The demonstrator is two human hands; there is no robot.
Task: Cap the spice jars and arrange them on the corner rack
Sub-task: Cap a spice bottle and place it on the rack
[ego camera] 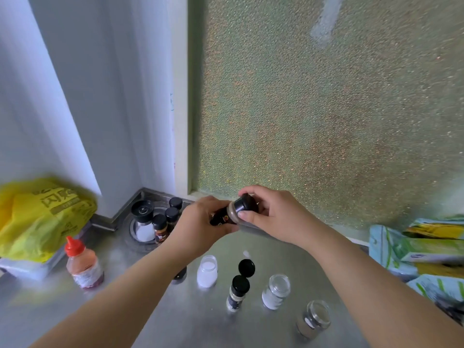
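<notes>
My left hand (200, 219) grips the dark body of a spice jar (223, 218), held tilted above the steel counter (155, 320). My right hand (271, 214) has its fingers around the jar's black cap (247, 203). In the corner, the round rack (135, 237) holds three black-capped jars (160, 228) and a grinder (143, 217). On the counter below stand an uncapped jar of white powder (207, 271), a capped jar (237, 293), two open glass jars (276, 291) (313, 318) and a loose black cap (246, 268). Another jar (180, 275) is mostly hidden by my left forearm.
A red-capped sauce bottle (82, 264) stands at the left. A yellow plastic bag (37, 217) lies on a white box behind it. Green and yellow packages (424, 252) are piled at the right. A frosted window (326, 109) backs the counter.
</notes>
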